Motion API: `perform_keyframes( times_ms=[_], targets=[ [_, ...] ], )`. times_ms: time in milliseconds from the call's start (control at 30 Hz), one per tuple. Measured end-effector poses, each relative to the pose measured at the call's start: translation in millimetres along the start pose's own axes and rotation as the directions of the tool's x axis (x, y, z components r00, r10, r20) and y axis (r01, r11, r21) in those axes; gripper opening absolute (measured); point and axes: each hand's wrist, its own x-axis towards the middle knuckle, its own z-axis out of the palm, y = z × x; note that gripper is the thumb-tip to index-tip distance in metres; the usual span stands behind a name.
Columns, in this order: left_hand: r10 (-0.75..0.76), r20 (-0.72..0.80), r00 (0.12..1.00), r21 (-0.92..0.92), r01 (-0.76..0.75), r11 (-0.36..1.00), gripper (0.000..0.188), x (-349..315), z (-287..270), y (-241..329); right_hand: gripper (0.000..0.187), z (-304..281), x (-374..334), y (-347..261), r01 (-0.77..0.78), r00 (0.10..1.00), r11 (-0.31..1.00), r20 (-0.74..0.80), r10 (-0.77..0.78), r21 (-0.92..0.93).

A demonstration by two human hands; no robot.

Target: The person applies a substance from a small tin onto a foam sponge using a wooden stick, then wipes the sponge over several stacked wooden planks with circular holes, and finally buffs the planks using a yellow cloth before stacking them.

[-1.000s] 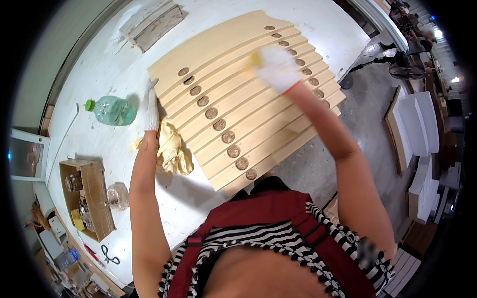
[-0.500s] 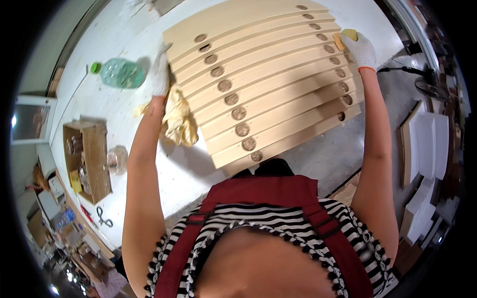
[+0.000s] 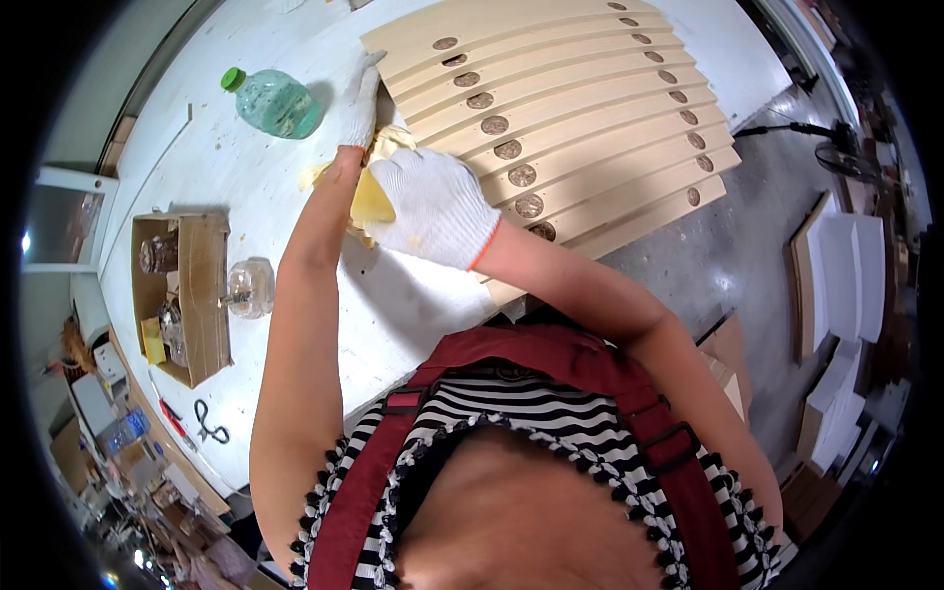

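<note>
A fanned stack of pale wooden panels (image 3: 580, 123) lies across the table, each showing round dark holes near both ends. Along the stack's left edge my left hand (image 3: 359, 103), in a white knitted glove, lies with its fingers stretched out. My gloved right hand (image 3: 433, 197) has its fingers closed on a yellow sponge-like pad (image 3: 372, 200). It sits over the panels' near left side, beside a crumpled cream cloth (image 3: 390, 140), most of which my hands hide. How the pad touches the cloth cannot be made out.
A green-capped bottle (image 3: 278, 103) lies on the white table (image 3: 280, 192) at the far left. Closer stand a cardboard box (image 3: 208, 295) with jars in it and a clear jar (image 3: 251, 288). Black scissors (image 3: 209, 423) lie near the left edge. A fan (image 3: 848, 157) stands at right.
My right hand has crossed from the stack's far right corner to its left side, carrying the yellow pad. The panels have shifted a little up and right in view; my left hand stays at their left edge.
</note>
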Motion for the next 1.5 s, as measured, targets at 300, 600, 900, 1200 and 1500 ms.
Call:
perform_keyframes(
  times_ms=[300, 600, 900, 1200, 1500],
  targets=[
    [0.041, -0.010, 0.999, 0.179, -0.038, 0.983, 0.044, -2.4, 3.2, 12.8, 0.033, -46.5, -22.7, 99.4, -0.125, 0.992, 0.949, -0.035, 0.120, -0.291],
    [-0.044, -0.014, 0.999, 0.205, 0.045, 0.978, 0.044, -4.2, 11.4, 25.3, 0.039, -254.8, -61.6, 371.4, -0.613, 0.790, 0.543, -0.449, 0.417, -0.574],
    [-0.082, -0.025, 0.996, 0.232, 0.086, 0.969, 0.045, -8.7, 2.6, 23.3, 0.055, -259.3, -104.7, 385.1, -0.660, 0.673, 0.748, -0.500, 0.545, -0.073],
    [0.020, -0.001, 1.000, 0.155, -0.019, 0.988, 0.041, -4.1, 6.4, 19.2, 0.044, -154.8, -76.2, 237.0, -0.583, 0.808, 0.764, -0.294, 0.510, -0.277],
    [-0.092, -0.092, 0.991, 0.023, 0.095, 0.995, 0.049, -8.3, -6.6, 35.7, 0.038, 7.4, -51.5, -7.0, -0.151, 0.980, 0.988, 0.128, 0.154, -0.037]
  ],
)
